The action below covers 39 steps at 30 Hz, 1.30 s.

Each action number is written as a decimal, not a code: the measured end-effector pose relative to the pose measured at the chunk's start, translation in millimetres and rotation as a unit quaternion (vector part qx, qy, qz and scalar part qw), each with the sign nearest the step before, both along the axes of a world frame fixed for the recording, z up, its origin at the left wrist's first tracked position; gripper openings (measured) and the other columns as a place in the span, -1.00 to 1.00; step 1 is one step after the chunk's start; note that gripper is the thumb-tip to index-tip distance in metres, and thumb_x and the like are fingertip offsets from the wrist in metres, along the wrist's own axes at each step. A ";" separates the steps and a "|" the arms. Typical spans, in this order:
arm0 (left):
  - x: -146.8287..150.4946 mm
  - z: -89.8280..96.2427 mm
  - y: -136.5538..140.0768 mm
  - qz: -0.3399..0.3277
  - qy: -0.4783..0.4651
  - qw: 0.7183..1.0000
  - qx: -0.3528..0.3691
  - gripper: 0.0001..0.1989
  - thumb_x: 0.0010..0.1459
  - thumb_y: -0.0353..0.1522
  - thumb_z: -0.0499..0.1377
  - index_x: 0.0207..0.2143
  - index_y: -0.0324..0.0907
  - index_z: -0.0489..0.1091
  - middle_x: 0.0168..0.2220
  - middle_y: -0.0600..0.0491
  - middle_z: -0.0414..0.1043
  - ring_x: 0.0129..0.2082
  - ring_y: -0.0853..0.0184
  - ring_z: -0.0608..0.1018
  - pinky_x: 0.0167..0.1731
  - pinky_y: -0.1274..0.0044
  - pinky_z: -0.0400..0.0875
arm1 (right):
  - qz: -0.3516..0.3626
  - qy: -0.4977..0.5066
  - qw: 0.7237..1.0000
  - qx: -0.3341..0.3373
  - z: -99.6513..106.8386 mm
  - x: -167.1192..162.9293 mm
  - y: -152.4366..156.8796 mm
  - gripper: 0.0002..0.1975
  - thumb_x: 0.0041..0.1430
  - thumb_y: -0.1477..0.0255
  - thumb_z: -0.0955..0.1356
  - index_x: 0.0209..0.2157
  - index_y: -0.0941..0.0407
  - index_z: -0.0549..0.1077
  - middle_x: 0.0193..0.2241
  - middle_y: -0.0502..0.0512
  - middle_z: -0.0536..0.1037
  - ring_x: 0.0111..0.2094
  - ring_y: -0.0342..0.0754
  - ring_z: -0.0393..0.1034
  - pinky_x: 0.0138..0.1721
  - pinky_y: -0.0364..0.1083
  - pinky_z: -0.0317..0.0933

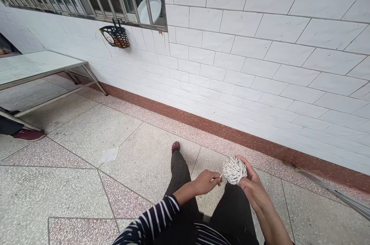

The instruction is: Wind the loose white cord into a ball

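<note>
A round ball of off-white cord (234, 169) sits in my right hand (254, 188), whose fingers and thumb wrap around its right side. My left hand (207, 181) is just left of the ball, its thumb and fingers pinched on a short strand of the same cord (221, 176). The strand runs from the ball to my left fingertips. Both hands are in front of my dark trousers, above the lap. The palm side of my right hand is partly hidden by the ball.
A metal-framed table (43, 63) stands at the left, with another person's dark red shoe (29, 134) by its leg. A black basket (115, 36) hangs from the window bars. White paper (110, 155) lies on the floor. Metal poles (338, 191) lie along the wall at right.
</note>
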<state>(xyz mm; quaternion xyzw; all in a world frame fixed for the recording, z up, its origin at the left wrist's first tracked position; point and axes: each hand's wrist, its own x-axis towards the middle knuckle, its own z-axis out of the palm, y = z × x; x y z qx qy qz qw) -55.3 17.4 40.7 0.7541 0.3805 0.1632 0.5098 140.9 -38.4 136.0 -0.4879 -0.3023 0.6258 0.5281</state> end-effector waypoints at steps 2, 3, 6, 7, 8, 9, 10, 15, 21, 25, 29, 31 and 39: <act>0.3 1.1 -0.7 -0.004 0.007 1.000 -0.002 -0.73 0.30 -0.40 0.07 -0.31 -0.21 0.58 -0.26 0.05 0.64 -0.22 0.35 0.60 -0.10 0.59 0.35 | -0.002 0.002 1.000 -0.003 -0.8 -0.1 -0.8 -0.19 -0.15 0.48 0.57 0.21 -0.04 0.43 0.26 0.19 0.39 0.21 0.27 0.35 0.13 0.11 0.32; 0.4 1.8 -1.0 -0.006 0.010 1.000 -0.003 -0.73 0.31 -0.40 0.07 -0.31 -0.21 0.58 -0.26 0.05 0.64 -0.23 0.35 0.60 -0.10 0.59 0.36 | -0.003 0.002 1.000 -0.005 -1.1 -0.1 -1.2 -0.19 -0.15 0.48 0.57 0.21 -0.04 0.43 0.26 0.19 0.39 0.21 0.27 0.35 0.13 0.12 0.32; 0.9 4.1 -2.0 -0.010 0.018 1.000 -0.003 -0.72 0.32 -0.40 0.06 -0.31 -0.21 0.57 -0.27 0.06 0.64 -0.25 0.35 0.60 -0.13 0.60 0.36 | -0.005 0.002 1.000 -0.012 -1.5 0.1 -1.7 -0.19 -0.15 0.48 0.56 0.21 -0.05 0.43 0.27 0.19 0.38 0.21 0.27 0.35 0.12 0.11 0.33; 1.0 4.7 -2.4 -0.011 0.020 1.000 -0.002 -0.71 0.32 -0.39 0.05 -0.32 -0.21 0.57 -0.27 0.06 0.63 -0.26 0.36 0.60 -0.14 0.60 0.36 | -0.005 0.002 1.000 -0.013 -1.5 0.2 -1.8 -0.19 -0.15 0.48 0.56 0.21 -0.05 0.42 0.27 0.18 0.38 0.21 0.26 0.35 0.12 0.11 0.33; 1.0 5.1 -2.9 -0.011 0.022 1.000 -0.001 -0.71 0.32 -0.39 0.05 -0.32 -0.21 0.57 -0.28 0.06 0.63 -0.26 0.36 0.59 -0.14 0.61 0.36 | -0.004 0.003 1.000 -0.014 -1.4 0.1 -1.8 -0.20 -0.14 0.48 0.56 0.21 -0.05 0.42 0.27 0.17 0.38 0.21 0.26 0.36 0.12 0.10 0.33; 1.1 5.2 -3.4 -0.012 0.024 1.000 0.000 -0.71 0.31 -0.39 0.05 -0.32 -0.20 0.57 -0.28 0.07 0.63 -0.27 0.37 0.59 -0.15 0.61 0.36 | -0.004 0.003 1.000 -0.014 -1.2 0.0 -1.9 -0.20 -0.14 0.48 0.56 0.20 -0.06 0.42 0.27 0.17 0.39 0.21 0.25 0.36 0.13 0.10 0.32; 1.1 5.0 -3.9 -0.013 0.025 1.000 0.001 -0.71 0.31 -0.38 0.05 -0.32 -0.20 0.57 -0.29 0.08 0.63 -0.28 0.37 0.59 -0.15 0.61 0.36 | -0.004 0.002 1.000 -0.015 -0.9 -0.5 -2.0 -0.21 -0.14 0.48 0.56 0.20 -0.06 0.42 0.27 0.16 0.39 0.21 0.25 0.36 0.13 0.10 0.32; 1.2 0.0 -6.7 -0.017 0.020 1.000 0.004 -0.72 0.30 -0.39 0.05 -0.32 -0.19 0.57 -0.32 0.09 0.63 -0.30 0.37 0.58 -0.16 0.61 0.36 | -0.019 0.000 1.000 -0.016 1.4 -6.9 -4.2 -0.26 -0.12 0.46 0.56 0.16 -0.08 0.46 0.24 0.13 0.42 0.17 0.25 0.40 0.10 0.11 0.35; 1.3 -4.6 -7.7 -0.017 0.013 1.000 0.002 -0.72 0.30 -0.40 0.05 -0.35 -0.18 0.56 -0.34 0.10 0.63 -0.32 0.39 0.57 -0.19 0.62 0.35 | -0.040 -0.010 0.999 -0.007 1.9 -13.1 -6.6 -0.28 -0.09 0.42 0.55 0.17 -0.06 0.45 0.21 0.15 0.45 0.12 0.24 0.44 0.07 0.11 0.37; 1.6 -6.1 -8.5 -0.025 0.020 0.999 0.004 -0.70 0.31 -0.37 0.05 -0.36 -0.19 0.56 -0.31 0.08 0.63 -0.31 0.38 0.58 -0.19 0.62 0.36 | -0.046 0.004 0.999 -0.015 1.1 -13.0 -7.0 -0.28 -0.11 0.42 0.55 0.16 -0.06 0.47 0.21 0.15 0.44 0.11 0.24 0.45 0.08 0.13 0.37; 2.0 -10.0 -11.4 -0.033 0.025 0.999 0.003 -0.70 0.31 -0.39 0.04 -0.36 -0.19 0.56 -0.29 0.08 0.64 -0.28 0.37 0.59 -0.18 0.61 0.36 | -0.044 0.005 0.999 -0.016 -3.9 -11.8 -7.4 -0.27 -0.13 0.45 0.56 0.15 -0.09 0.48 0.20 0.14 0.46 0.10 0.25 0.46 0.08 0.15 0.37; 1.9 -11.8 -12.1 -0.033 0.026 0.999 0.000 -0.70 0.31 -0.40 0.05 -0.36 -0.19 0.56 -0.29 0.08 0.64 -0.28 0.37 0.59 -0.17 0.61 0.36 | -0.042 0.005 0.999 -0.014 -7.9 -9.6 -6.4 -0.27 -0.12 0.45 0.56 0.16 -0.08 0.47 0.20 0.15 0.46 0.10 0.25 0.47 0.06 0.15 0.38; -1.3 4.9 22.6 -0.007 -0.048 0.996 -0.073 -0.68 0.33 -0.29 0.06 -0.29 -0.25 0.57 -0.31 0.05 0.61 -0.41 0.42 0.48 -0.31 0.62 0.31 | -0.075 0.023 0.997 0.000 7.6 2.6 14.9 -0.28 -0.13 0.42 0.56 0.14 -0.10 0.47 0.15 0.12 0.52 0.10 0.27 0.46 0.07 0.22 0.39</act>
